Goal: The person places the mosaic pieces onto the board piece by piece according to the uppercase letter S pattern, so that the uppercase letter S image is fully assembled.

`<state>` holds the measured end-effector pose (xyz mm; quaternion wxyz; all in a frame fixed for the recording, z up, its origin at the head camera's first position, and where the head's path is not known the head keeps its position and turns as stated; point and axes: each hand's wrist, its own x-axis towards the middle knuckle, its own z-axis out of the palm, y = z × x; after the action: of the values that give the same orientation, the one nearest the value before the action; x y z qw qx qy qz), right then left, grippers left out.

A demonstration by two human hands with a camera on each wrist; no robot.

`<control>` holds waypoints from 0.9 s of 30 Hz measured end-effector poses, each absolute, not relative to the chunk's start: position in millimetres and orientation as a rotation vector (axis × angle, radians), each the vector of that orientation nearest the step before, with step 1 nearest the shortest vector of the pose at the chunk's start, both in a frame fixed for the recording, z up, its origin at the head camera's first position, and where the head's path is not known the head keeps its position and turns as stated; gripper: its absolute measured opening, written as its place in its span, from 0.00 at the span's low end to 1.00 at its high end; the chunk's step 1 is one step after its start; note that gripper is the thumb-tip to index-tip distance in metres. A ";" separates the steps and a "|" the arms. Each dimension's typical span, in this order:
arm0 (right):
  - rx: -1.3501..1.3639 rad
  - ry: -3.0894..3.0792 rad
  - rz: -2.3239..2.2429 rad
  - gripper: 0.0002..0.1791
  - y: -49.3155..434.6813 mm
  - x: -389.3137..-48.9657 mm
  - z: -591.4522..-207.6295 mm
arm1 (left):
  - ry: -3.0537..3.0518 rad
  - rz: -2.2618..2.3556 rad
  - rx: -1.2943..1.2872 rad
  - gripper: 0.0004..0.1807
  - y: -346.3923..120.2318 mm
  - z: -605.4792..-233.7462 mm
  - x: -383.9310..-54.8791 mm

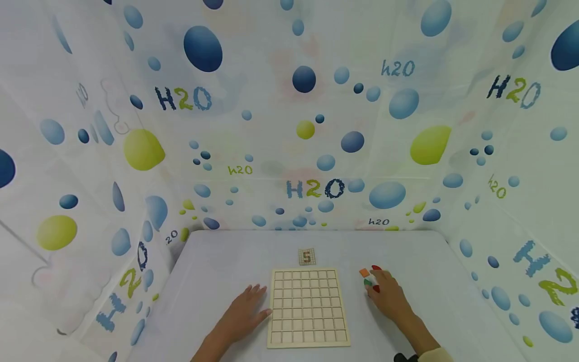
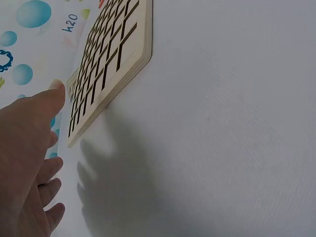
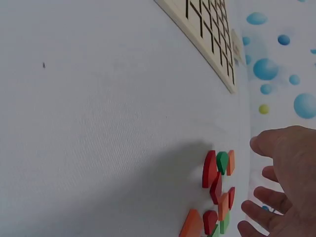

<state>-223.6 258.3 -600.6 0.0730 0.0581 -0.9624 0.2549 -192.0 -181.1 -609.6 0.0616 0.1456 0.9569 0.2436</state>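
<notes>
A pale wooden grid board (image 1: 308,308) lies on the white table. My left hand (image 1: 244,312) is at its left side, fingers spread. The thumb comes close to the board's edge; whether it touches, I cannot tell. My right hand (image 1: 388,296) hovers over small coloured pieces to the right of the board, its fingers loosely bent and partly hiding them. In the right wrist view a red piece (image 3: 209,169), a green piece (image 3: 222,162) and an orange piece (image 3: 191,224) lie among several others. Nothing shows between the fingers of that hand (image 3: 291,182).
Behind the board lies a small gridded card (image 1: 306,257) with an orange-brown figure like an S or 5. A white curtain (image 1: 271,125) printed with blue and green drops and "H2O" encloses the table (image 1: 226,261) at the back and sides.
</notes>
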 end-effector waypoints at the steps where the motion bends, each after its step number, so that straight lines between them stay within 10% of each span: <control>1: 0.163 -2.893 0.783 0.27 261.1 -224.8 -600.9 | 2.886 0.735 0.457 0.41 -179.8 -610.0 -191.7; 27: -0.062 -3.033 0.926 0.27 301.9 -285.6 -616.2 | 2.880 0.598 0.556 0.38 -170.9 -616.6 -184.8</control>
<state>-285.6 301.9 -616.2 -0.0149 -0.0194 -0.9561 0.2920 -184.8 -170.9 -616.6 0.0738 0.1853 0.9595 0.1991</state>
